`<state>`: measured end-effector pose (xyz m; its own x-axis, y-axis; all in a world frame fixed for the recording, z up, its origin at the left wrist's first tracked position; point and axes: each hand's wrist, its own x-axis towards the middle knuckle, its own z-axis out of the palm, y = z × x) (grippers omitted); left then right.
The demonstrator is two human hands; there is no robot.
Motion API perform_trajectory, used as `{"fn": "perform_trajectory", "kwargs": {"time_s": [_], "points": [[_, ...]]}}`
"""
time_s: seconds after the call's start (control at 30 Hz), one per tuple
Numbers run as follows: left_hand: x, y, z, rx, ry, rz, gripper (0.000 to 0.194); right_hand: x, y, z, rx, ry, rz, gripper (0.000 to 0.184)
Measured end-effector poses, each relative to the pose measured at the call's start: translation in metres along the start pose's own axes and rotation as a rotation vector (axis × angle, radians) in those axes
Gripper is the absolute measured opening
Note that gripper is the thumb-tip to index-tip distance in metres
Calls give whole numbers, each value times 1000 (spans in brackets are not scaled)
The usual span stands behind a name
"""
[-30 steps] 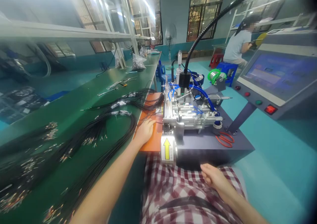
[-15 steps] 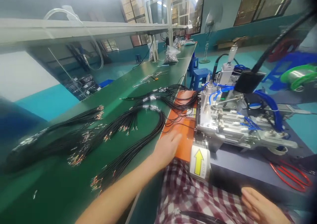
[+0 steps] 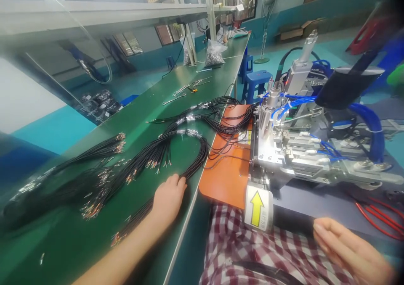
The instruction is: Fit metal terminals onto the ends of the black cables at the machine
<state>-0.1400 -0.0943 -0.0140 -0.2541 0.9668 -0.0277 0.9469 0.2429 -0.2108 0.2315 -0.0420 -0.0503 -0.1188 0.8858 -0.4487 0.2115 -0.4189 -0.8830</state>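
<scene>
My left hand [image 3: 169, 197] is over a curved bundle of black cables [image 3: 199, 161] on the green bench, its fingers curled down around part of the bundle. The hand covers the cables beneath it, and their stripped ends [image 3: 116, 238] show beyond it at the lower left. Low on the right, my right hand [image 3: 350, 247] hovers by the front edge of the machine, above my checked clothing. Its fingers are bent and pressed together, and whatever may be between them is hidden.
A metal machine [image 3: 284, 150] with blue air tubes stands right of an orange board [image 3: 225, 178]. Red-handled scissors [image 3: 378, 220] lie on its base. More cable bundles [image 3: 94, 150], tweezer-like tools [image 3: 181, 93] and a bag of small parts [image 3: 215, 53] rest on the green bench [image 3: 72, 251].
My left hand has moved left from the orange board onto the cable bundle on the bench. The view has swung left. My right hand stays low by the machine's edge.
</scene>
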Motion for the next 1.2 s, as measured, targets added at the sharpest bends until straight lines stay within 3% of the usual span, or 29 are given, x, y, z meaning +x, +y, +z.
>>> {"fn": "perform_trajectory", "kwargs": {"time_s": [0.17,0.27,0.4,0.5,0.57,0.63,0.73,0.83,0.93,1.0,1.13,1.2], "points": [[8,5,-16,-73,-79,-62,23,-13,-14,19,11,-111,57,37],[18,2,-36,-140,-137,-34,23,-21,-34,32,-61,-226,-61,36],[33,-3,-63,-251,-215,49,27,-23,-65,56,-321,-472,-243,28],[40,5,-69,-749,-401,123,28,-21,-79,77,-236,-553,-217,24],[41,19,-63,-1202,-522,160,34,-18,-83,88,43,-614,-120,33],[39,36,-50,-1359,-483,234,36,-16,-82,93,316,-705,65,47],[35,55,-32,-1054,-144,342,26,-14,-76,86,421,-789,280,52],[34,59,-26,-698,22,399,24,-16,-70,68,229,-794,249,43],[28,53,-28,-445,60,497,25,-17,-67,52,-42,-623,81,28],[19,43,-26,-365,71,508,25,-15,-67,46,-186,-532,-23,28],[6,3,-10,-134,-108,519,28,-4,-72,45,-323,-449,-165,30],[9,-21,-5,-48,-185,498,46,1,-76,46,-349,-426,-237,27]]}}
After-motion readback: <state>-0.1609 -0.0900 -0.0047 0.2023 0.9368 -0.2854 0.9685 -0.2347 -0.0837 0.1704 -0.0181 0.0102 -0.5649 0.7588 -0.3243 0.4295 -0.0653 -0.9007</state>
